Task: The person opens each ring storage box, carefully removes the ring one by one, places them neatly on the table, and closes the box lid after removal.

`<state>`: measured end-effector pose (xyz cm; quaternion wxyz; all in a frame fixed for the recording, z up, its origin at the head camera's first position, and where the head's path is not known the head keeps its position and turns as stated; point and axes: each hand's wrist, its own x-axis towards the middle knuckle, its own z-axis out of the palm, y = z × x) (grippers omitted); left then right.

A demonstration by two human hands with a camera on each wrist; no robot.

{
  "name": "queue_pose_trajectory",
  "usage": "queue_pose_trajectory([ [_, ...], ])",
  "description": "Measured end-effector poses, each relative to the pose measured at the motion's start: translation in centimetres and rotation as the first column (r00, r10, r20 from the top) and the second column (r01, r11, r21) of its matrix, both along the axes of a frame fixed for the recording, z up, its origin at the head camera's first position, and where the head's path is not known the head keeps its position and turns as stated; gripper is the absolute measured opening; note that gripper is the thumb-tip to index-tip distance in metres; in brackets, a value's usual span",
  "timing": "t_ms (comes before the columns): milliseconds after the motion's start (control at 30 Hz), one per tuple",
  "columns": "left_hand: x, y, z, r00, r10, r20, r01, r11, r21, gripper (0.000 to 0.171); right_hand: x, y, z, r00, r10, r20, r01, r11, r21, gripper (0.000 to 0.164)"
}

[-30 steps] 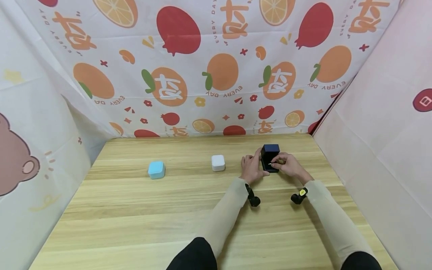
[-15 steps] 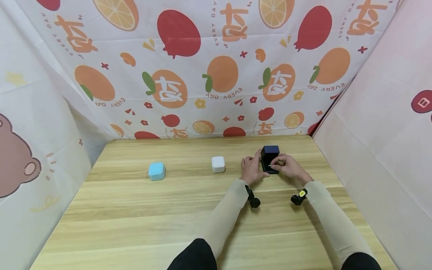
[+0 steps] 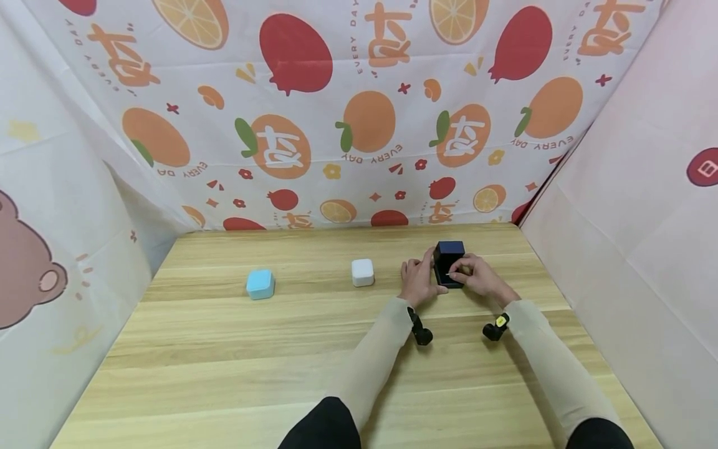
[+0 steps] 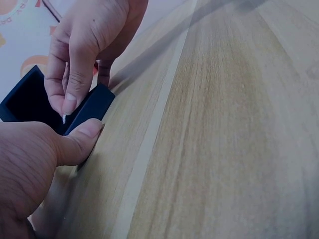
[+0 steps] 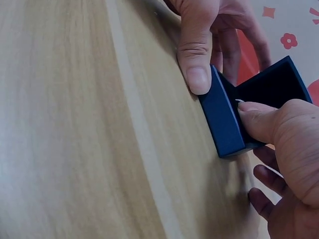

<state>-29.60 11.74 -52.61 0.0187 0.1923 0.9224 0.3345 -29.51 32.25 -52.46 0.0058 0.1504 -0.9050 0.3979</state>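
Observation:
A dark blue ring box (image 3: 450, 247) stands on the table with its lid raised and its black inside showing. My left hand (image 3: 417, 280) grips the box from its left side, the thumb (image 4: 85, 133) along the front edge in the left wrist view. On the other side, my right hand (image 3: 480, 276) reaches into the box and pinches a small silver ring (image 4: 64, 119) between thumb and forefinger. Only the ring's sparkling edge shows at the fingertips; the rest is hidden by the fingers and the box. The right wrist view shows that thumb (image 5: 259, 122) over the box's lower half.
To the left of the hands a small white rounded box (image 3: 362, 272) sits on the wooden table (image 3: 269, 355). Farther left lies a light blue rounded box (image 3: 260, 284). A fruit-print cloth (image 3: 336, 174) hangs behind the table, and pale cloths flank both sides.
Both hands stay at the ring box throughout. The right fingertips shift only slightly at the ring; the small boxes stay in place.

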Motion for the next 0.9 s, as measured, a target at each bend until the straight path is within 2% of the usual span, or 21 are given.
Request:
queue_pose_trajectory([
  [333, -0.05, -0.10, 0.02, 1.000, 0.002, -0.014, -0.001, 1.000, 0.022, 0.107, 0.10, -0.23, -0.29, 0.999, 0.015, -0.040, -0.016, 1.000, -0.013, 0.005],
  [633, 0.21, -0.14, 0.14, 1.000, 0.006, -0.017, -0.006, 1.000, 0.006, 0.106, 0.39, -0.59, -0.14, 0.999, -0.011, -0.041, 0.010, 1.000, -0.015, 0.005],
  [900, 0.08, -0.13, -0.05, 1.000, 0.006, -0.010, -0.005, 1.000, 0.005, 0.106, 0.48, -0.84, -0.18, 0.996, -0.039, -0.075, 0.037, 0.999, -0.030, 0.005],
])
